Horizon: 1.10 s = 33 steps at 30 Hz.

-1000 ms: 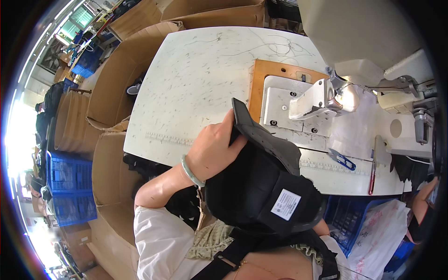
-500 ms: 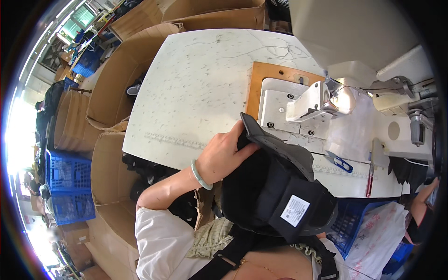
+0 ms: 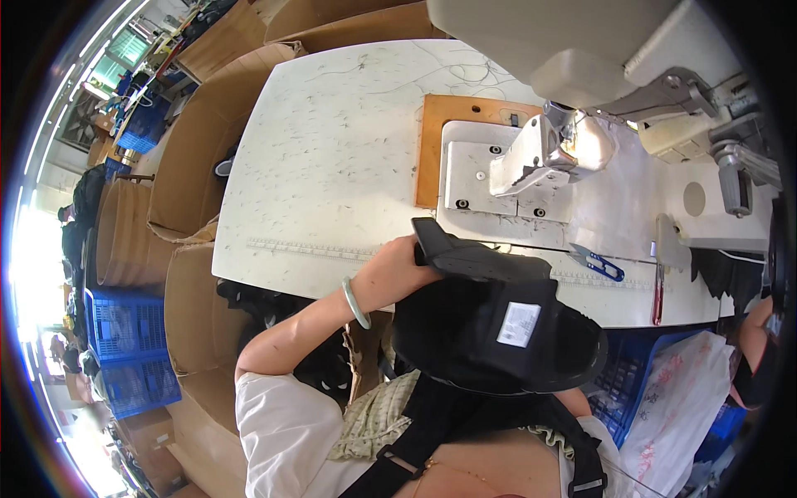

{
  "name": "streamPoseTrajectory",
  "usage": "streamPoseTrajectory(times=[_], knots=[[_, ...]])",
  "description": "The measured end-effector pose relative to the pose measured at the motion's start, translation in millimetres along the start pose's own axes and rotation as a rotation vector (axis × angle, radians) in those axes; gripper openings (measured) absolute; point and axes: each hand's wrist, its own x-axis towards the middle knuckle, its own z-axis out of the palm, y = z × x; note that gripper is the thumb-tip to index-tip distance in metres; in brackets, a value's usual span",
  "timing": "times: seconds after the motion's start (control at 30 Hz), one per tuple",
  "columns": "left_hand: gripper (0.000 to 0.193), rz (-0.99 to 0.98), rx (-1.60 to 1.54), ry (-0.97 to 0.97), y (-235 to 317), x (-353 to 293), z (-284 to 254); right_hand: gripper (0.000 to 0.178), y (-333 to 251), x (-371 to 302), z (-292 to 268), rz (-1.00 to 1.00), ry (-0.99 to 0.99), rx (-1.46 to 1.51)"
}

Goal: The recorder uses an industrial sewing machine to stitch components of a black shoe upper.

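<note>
A black shoe upper (image 3: 465,336) is held up in front of my chest, near the table's front edge. Its padded inside faces me, and a white label (image 3: 519,324) shows on the tongue. My left hand (image 3: 388,274) grips the upper's far left edge, thumb on the near side and fingers mostly behind; a pale green bangle circles that wrist. Of my right arm, only a bit of skin (image 3: 573,402) shows below the upper's right end; the hand is hidden behind it. Beyond the upper stands a sewing machine with a metal arm (image 3: 531,158) over a white plate.
Blue-handled thread snips (image 3: 599,264) and a red-handled tool (image 3: 657,286) lie on the white table (image 3: 324,158). Cardboard boxes (image 3: 195,307) with dark pieces stand at the left. A blue crate (image 3: 618,378) with a plastic bag is at the lower right, where another person's arm (image 3: 754,344) shows.
The upper has tilted and levelled out, its label now more upright. My left hand still grips the edge. The table and machine appear shifted up and left as the view moved.
</note>
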Motion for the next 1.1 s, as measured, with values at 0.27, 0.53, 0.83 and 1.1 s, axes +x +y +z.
streamPoseTrajectory(times=[0.27, 0.53, 0.83, 1.1], knots=[[0.027, -0.094, 0.137, -0.097, 22.6, 5.0, -16.3, 0.026, -3.2, 1.4, -20.0, 0.29, 0.025, -0.021], [0.02, 0.242, 0.69, 0.025, 75.9, 5.5, -27.6, 0.055, -86.9, -9.2, 23.5, -0.64, 0.182, -0.976], [0.035, 0.22, 0.774, -0.055, 65.6, 15.0, -22.5, 0.029, -84.7, 68.2, 5.9, -0.231, -0.105, -0.39], [0.033, 0.205, 0.887, 0.013, 61.6, 20.2, -17.0, 0.022, -75.1, 71.5, 24.9, -0.517, 0.034, -0.778]])
